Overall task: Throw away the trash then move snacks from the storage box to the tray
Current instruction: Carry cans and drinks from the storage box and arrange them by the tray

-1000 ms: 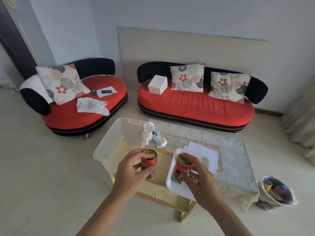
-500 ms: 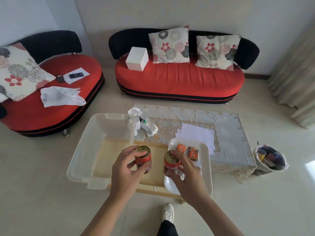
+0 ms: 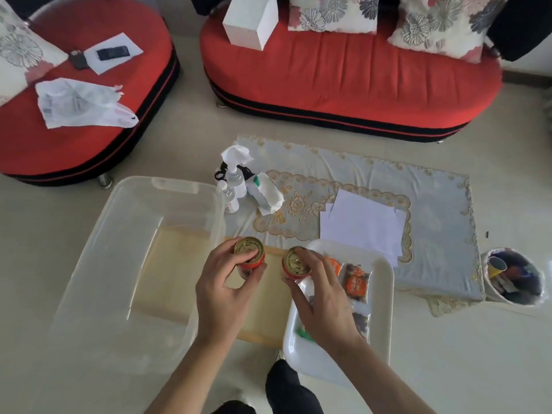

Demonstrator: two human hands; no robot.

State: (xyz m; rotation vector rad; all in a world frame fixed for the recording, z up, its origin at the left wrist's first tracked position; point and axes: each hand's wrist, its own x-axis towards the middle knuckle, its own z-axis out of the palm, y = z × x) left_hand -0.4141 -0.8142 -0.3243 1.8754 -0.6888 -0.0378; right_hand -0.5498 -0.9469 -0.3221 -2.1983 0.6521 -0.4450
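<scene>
My left hand (image 3: 222, 291) grips a red can with a gold top (image 3: 249, 253), held above the wooden tabletop between the clear storage box (image 3: 89, 282) and the white tray (image 3: 383, 312). Another red can (image 3: 294, 262) sits in my right hand (image 3: 324, 303), at the tray's left rim. Orange snack packets (image 3: 355, 282) lie in the tray, partly hidden by my right hand. The storage box looks empty inside.
A lined trash bin (image 3: 512, 276) full of rubbish stands on the floor at the right. Spray bottles (image 3: 234, 186), a tissue pack (image 3: 267, 192) and white paper sheets (image 3: 363, 227) lie on the table's cloth. Two red sofas stand behind.
The view has tilted down and drawn closer to the table. Both hands still hold their cans, now nearer each other by the tray's left edge.
</scene>
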